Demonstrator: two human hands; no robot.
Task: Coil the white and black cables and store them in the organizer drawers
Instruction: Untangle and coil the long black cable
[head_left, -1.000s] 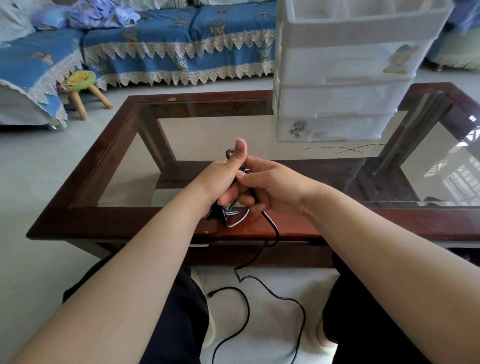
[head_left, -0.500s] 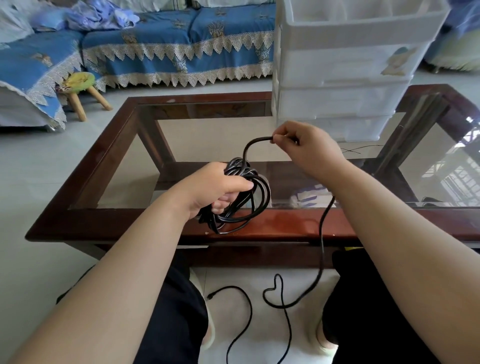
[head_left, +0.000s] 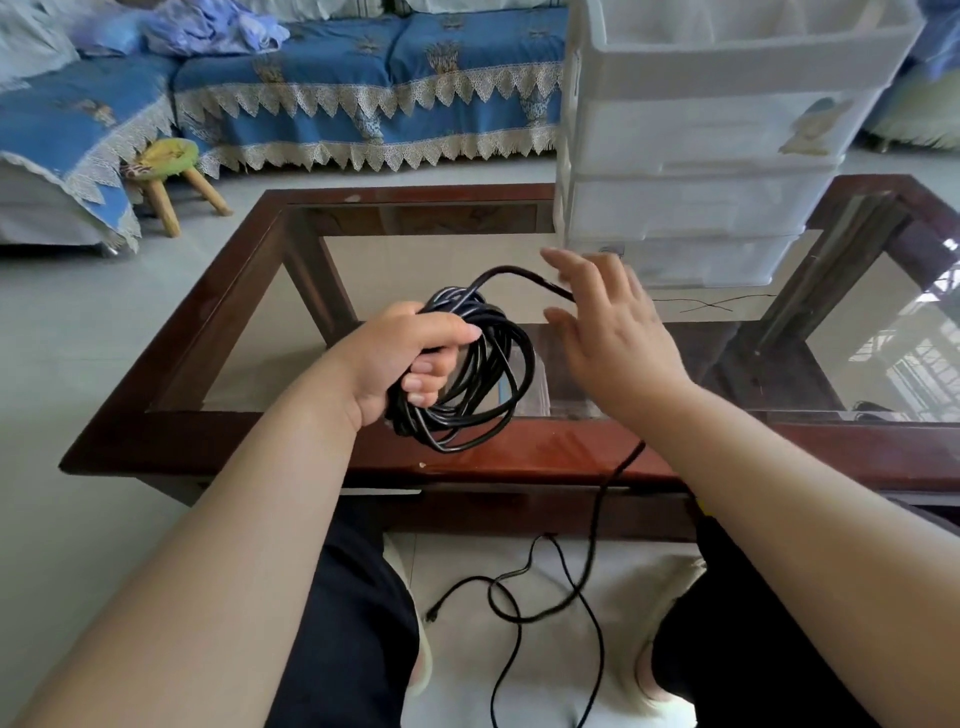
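Near to far: loose tail of the black cable (head_left: 597, 525) is seen trailing off the near edge of the surface (head_left: 519, 457) down to the floor (head_left: 519, 675), where slack and the plug end lie between the legs. Less slack is looped on the floor than half a second ago; more has been taken up.

Above the near edge, the coil is gripped by the left hand (head_left: 402, 358), fingers curled tight round the bundle, thumb laid over the top. Several loops hang below the fist. Same grip as in both earlier frames; the bundle looks fuller than a second ago.

Right hand (head_left: 618, 332) is now spread, fingers straight and apart, with the strand running from the coil top across to the palm side. The pinch seen half a second ago is released or being re-set; whether the strand is still touched cannot be told, as it is hidden behind the fingers.

Judged: another wrap is being laid, coiling of the black cable mostly done, tail still to be gathered.

Farther back, the white organizer drawers (head_left: 701, 208) stand on the surface, all closed. No white cable is seen.
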